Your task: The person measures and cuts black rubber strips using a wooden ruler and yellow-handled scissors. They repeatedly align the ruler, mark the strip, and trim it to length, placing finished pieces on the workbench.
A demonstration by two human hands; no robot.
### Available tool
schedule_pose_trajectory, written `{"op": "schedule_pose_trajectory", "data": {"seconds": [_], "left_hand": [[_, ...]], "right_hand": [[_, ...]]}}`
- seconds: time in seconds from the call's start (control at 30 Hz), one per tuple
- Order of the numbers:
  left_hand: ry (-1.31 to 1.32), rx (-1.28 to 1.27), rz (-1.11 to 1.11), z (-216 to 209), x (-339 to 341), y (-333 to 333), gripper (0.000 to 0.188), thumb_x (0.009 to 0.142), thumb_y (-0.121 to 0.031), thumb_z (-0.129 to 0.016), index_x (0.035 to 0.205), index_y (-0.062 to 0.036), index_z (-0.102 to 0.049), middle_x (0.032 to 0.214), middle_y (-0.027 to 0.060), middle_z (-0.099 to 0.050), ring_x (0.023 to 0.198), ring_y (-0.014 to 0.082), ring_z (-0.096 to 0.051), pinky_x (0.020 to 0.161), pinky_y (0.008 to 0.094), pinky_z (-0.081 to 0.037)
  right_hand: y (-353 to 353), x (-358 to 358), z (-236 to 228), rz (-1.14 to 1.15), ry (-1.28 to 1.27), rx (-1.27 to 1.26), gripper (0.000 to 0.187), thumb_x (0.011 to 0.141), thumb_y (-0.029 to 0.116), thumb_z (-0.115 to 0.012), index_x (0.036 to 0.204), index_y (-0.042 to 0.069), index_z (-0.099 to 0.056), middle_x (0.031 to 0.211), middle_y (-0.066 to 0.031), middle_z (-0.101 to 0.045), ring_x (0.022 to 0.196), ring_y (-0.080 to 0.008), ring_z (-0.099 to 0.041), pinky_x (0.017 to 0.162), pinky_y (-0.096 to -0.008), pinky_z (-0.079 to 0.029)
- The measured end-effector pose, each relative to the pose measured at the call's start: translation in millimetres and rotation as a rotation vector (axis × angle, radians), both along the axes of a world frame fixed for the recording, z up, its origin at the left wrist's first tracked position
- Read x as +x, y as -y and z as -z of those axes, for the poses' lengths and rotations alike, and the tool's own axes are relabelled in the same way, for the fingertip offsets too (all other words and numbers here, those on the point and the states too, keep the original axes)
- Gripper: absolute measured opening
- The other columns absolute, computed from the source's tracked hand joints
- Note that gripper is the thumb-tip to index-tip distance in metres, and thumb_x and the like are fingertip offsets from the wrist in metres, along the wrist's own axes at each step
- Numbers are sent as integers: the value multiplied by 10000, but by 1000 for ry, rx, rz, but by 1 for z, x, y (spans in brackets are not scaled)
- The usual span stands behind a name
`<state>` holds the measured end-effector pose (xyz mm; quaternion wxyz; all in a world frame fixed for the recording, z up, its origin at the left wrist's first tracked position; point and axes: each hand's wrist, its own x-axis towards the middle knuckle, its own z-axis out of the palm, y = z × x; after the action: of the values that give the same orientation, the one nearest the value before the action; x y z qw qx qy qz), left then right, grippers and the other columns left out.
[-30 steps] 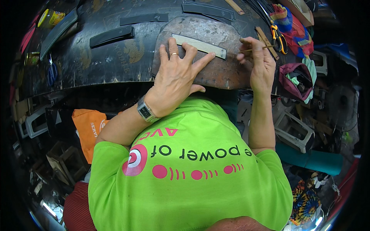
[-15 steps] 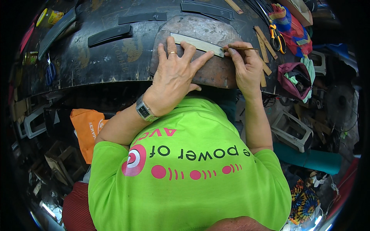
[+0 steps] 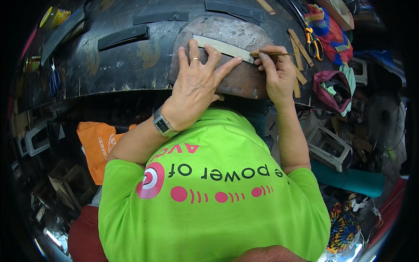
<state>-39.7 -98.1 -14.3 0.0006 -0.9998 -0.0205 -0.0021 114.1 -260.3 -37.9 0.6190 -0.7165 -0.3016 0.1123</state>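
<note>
A pale, narrow strip (image 3: 224, 47) with a dark edge lies slanted on a worn, rounded slab (image 3: 233, 28) on the table. My left hand (image 3: 192, 89) is open, its fingers spread and pressing along the near side of the strip, the index fingertip close to its right end. In a pinch, my right hand (image 3: 280, 76) holds a thin brown stick-like tool (image 3: 284, 54), whose tip is at the strip's right end. Whether this tool is a pencil or an awl I cannot tell. The slab's near edge sits by my left thumb.
Several black strips (image 3: 123, 37) lie on the dark table (image 3: 122, 72). To the right are thin wooden slats (image 3: 301, 48), orange-handled scissors (image 3: 314, 43) and a maroon pouch (image 3: 334, 89). Blue-handled scissors (image 3: 54, 81) and a yellow-lidded jar (image 3: 54, 16) are at the left.
Both hands keep nearly the same pose on the strip. The brown tool lies a little flatter, and the whole view has shifted very slightly.
</note>
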Motion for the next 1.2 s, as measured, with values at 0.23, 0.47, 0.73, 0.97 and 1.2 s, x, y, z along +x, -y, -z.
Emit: {"op": "schedule_pose_trajectory", "data": {"seconds": [0.23, 0.47, 0.73, 0.97, 1.2], "left_hand": [[-6, 35, 9, 0, 0, 0, 1058, 757, -494, -847, 1633, -375, -266, 1426, 217, -415, 1339, 548, -391, 1089, 661, -357], [-2, 35, -4, -4, 2, 2, 1035, 761, -481, -845, 1626, -380, -287, 1398, 211, -428, 1331, 535, -402, 1083, 654, -366], [14, 35, -7, 0, 6, 2, 959, 770, -431, -841, 1594, -383, -354, 1373, 204, -438, 1322, 548, -395, 1062, 650, -389], [52, 51, -17, 3, 4, 3, 892, 788, -375, -829, 1570, -385, -399, 1360, 199, -440, 1311, 538, -398, 1055, 658, -387], [29, 33, -9, 4, 6, 2, 925, 761, -415, -842, 1570, -385, -395, 1356, 200, -447, 1304, 545, -391, 1050, 660, -381]], "right_hand": [[-1, 0, -3, -4, 119, -137, 123, 978, 27, -634, 1098, 1, -635, 980, -104, -729, 813, -186, -692, 723, -313, -548], [-11, -7, -10, -28, 684, -253, 155, 915, -20, -637, 1063, 26, -641, 970, -187, -697, 880, -371, -700, 765, -405, -557], [-14, -5, -8, -55, 570, -175, 45, 989, 15, -605, 1021, 39, -626, 940, -92, -705, 776, -211, -653, 702, -307, -530], [5, 4, 1, -82, 147, -133, 110, 983, 29, -643, 1091, 11, -635, 918, -84, -724, 822, -152, -699, 754, -280, -540], [-8, -33, -7, -142, 1052, -428, 210, 835, -63, -627, 1030, 12, -643, 894, -155, -644, 792, -360, -663, 700, -439, -556]]}}
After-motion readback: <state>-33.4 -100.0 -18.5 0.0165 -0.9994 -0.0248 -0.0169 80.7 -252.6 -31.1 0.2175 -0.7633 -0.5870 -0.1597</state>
